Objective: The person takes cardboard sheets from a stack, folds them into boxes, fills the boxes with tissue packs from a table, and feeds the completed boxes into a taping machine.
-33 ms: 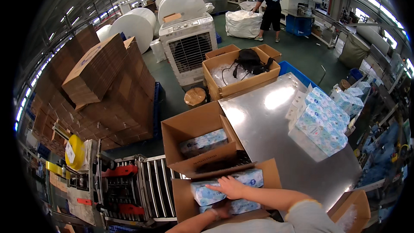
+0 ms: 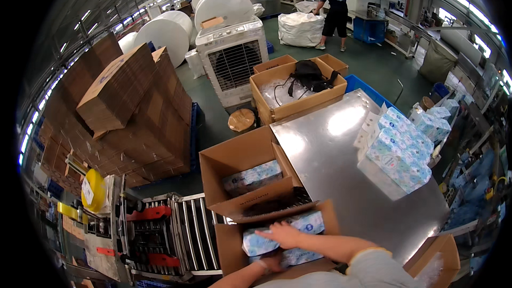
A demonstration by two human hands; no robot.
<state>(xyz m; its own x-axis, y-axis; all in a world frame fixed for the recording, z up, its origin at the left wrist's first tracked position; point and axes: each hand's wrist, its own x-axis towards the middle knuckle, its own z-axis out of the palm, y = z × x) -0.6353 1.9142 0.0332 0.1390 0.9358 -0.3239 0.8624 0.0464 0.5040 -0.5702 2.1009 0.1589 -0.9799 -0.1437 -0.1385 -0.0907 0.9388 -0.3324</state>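
Observation:
Inside the near open carton (image 2: 226,250), light blue and white tissue packs (image 2: 260,243) lie in rows. My right hand (image 2: 287,234) rests on top of the upper packs, its fingers stretched out across the wrapping. Lower down, my left hand (image 2: 273,261) reaches into the carton against the near side of the packs. Shadow and blur hide most of its fingers. Just beyond stands a second open carton (image 2: 240,152) with a tissue pack (image 2: 261,176) at its bottom.
A metal table (image 2: 320,154) to the right bears a stack of tissue packs (image 2: 397,149). Left is a roller conveyor (image 2: 194,229) with a tape machine (image 2: 96,194). Flattened cartons (image 2: 138,133), an air cooler (image 2: 234,58) and a box with a black bag (image 2: 298,98) stand beyond. A person (image 2: 335,10) stands far back.
The tissue packs and both hands have shifted slightly, sitting a little lower in the near carton. Its right flap has moved inward to the left.

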